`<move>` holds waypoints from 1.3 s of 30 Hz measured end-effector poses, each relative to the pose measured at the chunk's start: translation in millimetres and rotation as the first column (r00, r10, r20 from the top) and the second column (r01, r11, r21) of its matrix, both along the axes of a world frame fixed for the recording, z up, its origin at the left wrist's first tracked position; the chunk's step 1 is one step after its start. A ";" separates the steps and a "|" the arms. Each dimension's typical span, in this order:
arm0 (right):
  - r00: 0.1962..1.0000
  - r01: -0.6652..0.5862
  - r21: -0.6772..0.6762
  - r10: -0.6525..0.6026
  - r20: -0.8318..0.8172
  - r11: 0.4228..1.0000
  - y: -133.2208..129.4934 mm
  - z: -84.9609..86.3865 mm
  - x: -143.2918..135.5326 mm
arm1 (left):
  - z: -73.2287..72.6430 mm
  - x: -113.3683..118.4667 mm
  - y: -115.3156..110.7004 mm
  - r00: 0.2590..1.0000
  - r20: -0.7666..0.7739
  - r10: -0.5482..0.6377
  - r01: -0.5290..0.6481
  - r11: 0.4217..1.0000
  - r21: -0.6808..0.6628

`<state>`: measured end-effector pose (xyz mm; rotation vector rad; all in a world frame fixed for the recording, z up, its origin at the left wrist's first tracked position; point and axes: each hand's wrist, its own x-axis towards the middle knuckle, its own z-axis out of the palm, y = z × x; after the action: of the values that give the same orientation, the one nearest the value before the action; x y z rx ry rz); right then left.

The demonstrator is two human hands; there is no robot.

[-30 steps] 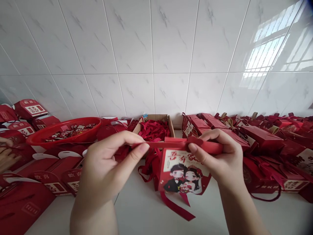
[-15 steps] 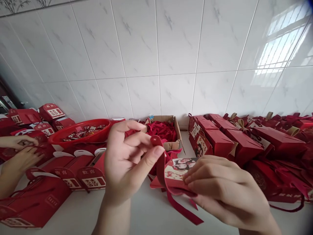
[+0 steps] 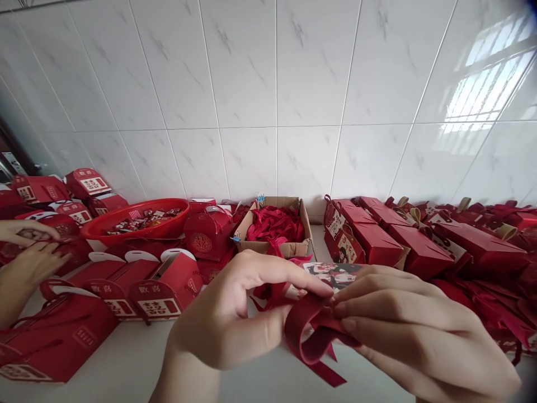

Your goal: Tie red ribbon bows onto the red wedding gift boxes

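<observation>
I have the left hand [image 3: 235,313] and right hand [image 3: 411,324] both grasping a red strap [image 3: 296,327], curled into a loop low over the table [image 3: 260,383]; the right one partly covers the picture card [image 3: 333,271] behind. Gift boxes [image 3: 161,282] crowd the left — a co-worker's hands [image 3: 39,260] beyond them — and more boxes [image 3: 375,243] the right. Farther back, a carton [image 3: 293,249] holds tangled ribbons [image 3: 274,224], a red basket [image 3: 94,230] small wrapped packets [image 3: 149,221].

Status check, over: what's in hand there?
Left fingers and right fingers holding red looped strap. Printed panel partly behind right fingers. Cardboard box beyond, not in the way.
</observation>
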<state>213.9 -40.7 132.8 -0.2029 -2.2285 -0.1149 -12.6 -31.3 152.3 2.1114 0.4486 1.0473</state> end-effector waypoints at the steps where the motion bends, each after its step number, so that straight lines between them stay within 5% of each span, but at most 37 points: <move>1: 1.000 -0.001 -0.003 0.001 -0.008 1.000 -0.1 -0.4 0.1 | -0.4 -0.2 0.7 1.000 0.012 0.001 -0.001 1.000 -0.023; 7: 0.997 0.005 -0.001 -0.006 -0.075 1.000 -2.7 -2.9 -1.1 | -3.0 8.6 7.0 0.987 0.089 0.136 -0.136 0.991 0.001; 14: 0.994 0.056 0.039 -0.052 -0.095 0.998 -3.4 0.0 -4.6 | -7.6 23.5 0.0 0.980 0.079 0.180 -0.157 0.958 -0.239; 19: 0.992 0.084 0.050 -0.079 -0.097 0.995 -2.9 0.6 -4.9 | -13.7 25.2 -3.5 0.960 0.084 0.268 -0.249 0.951 -0.183; 26: 0.987 0.155 0.005 -0.155 -0.044 0.988 -8.9 0.3 -5.6 | -14.1 24.3 -5.5 0.967 0.043 0.251 -0.246 0.965 -0.093; 39: 0.988 0.151 -0.062 -0.153 -0.031 0.987 -7.0 -2.4 3.3 | -10.9 32.2 -8.3 0.984 0.104 0.142 -0.128 0.983 -0.128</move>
<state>217.2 -47.7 130.4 -0.4051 -2.1809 -0.1272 19.6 -39.5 141.4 1.9257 0.5916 1.1796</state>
